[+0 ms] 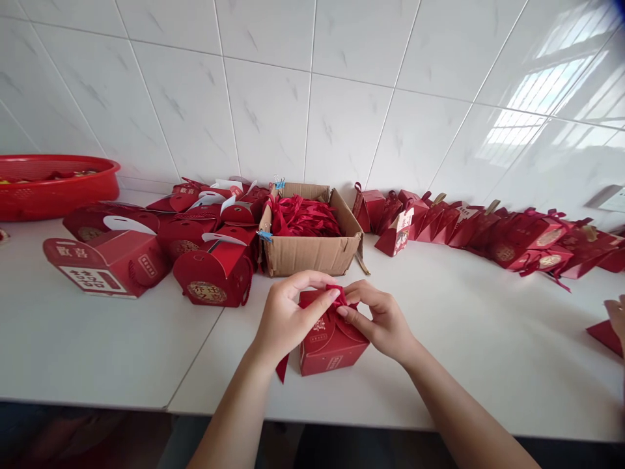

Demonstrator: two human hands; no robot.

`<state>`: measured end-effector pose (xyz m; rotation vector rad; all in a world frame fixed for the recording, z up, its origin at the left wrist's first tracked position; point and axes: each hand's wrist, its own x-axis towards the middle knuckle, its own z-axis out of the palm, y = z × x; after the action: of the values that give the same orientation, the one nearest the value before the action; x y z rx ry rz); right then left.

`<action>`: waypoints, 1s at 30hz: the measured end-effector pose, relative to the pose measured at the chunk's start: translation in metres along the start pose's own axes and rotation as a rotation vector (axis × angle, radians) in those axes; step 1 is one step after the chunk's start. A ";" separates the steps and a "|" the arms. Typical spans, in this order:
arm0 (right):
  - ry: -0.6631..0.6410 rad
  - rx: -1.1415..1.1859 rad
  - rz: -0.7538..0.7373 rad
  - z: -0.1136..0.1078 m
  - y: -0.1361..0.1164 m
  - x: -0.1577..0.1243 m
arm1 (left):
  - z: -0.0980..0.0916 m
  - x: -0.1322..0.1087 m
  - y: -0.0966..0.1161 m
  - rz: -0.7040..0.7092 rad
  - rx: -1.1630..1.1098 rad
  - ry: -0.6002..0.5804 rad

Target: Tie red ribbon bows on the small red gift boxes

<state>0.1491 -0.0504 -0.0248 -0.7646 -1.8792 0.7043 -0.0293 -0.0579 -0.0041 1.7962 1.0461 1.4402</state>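
A small red gift box [330, 344] stands on the white table [97, 352] in front of me. My left hand [288, 316] and my right hand [381, 319] meet over its top. Both pinch a red ribbon [340, 296] at the box's closed flaps. One ribbon end [282, 367] hangs down at the box's left side.
A cardboard box [312, 251] full of red ribbons stands behind. Open, unfolded red boxes [215, 270] lie to its left, finished tied boxes [488, 228] in a row to its right. A red plastic basket [53, 185] is far left. Another person's hand [616, 316] shows at the right edge.
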 end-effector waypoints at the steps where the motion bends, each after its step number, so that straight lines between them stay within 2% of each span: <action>1: -0.008 0.003 -0.001 -0.001 0.001 0.000 | -0.003 0.000 0.001 0.003 0.029 0.010; 3: -0.022 0.003 0.000 -0.002 0.001 0.000 | -0.010 0.001 0.001 -0.003 0.104 0.014; 6: -0.051 0.003 0.019 -0.003 0.003 -0.001 | -0.019 0.002 -0.003 -0.065 0.246 -0.065; 11: -0.140 0.078 0.101 -0.006 0.006 0.000 | -0.023 -0.001 -0.013 -0.372 0.322 -0.199; 13: -0.165 0.121 0.117 -0.007 0.006 0.000 | -0.022 -0.001 -0.014 -0.472 0.345 -0.212; 16: -0.191 0.128 0.112 -0.008 0.006 0.001 | -0.020 -0.001 -0.012 -0.540 0.460 -0.185; 19: -0.201 0.092 0.091 -0.007 0.006 0.001 | -0.018 -0.001 -0.009 -0.538 0.560 -0.160; 22: -0.188 0.032 0.040 -0.005 0.007 -0.001 | -0.014 0.000 -0.010 -0.499 0.558 -0.149; 27: -0.096 -0.158 -0.127 0.000 0.009 -0.004 | -0.007 -0.001 -0.012 -0.404 0.513 -0.050; 30: -0.027 -0.206 -0.164 0.004 0.009 -0.004 | -0.006 -0.002 -0.010 -0.339 0.527 -0.049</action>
<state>0.1491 -0.0479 -0.0352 -0.7215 -2.0342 0.4244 -0.0377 -0.0549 -0.0122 1.8599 1.7266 0.9663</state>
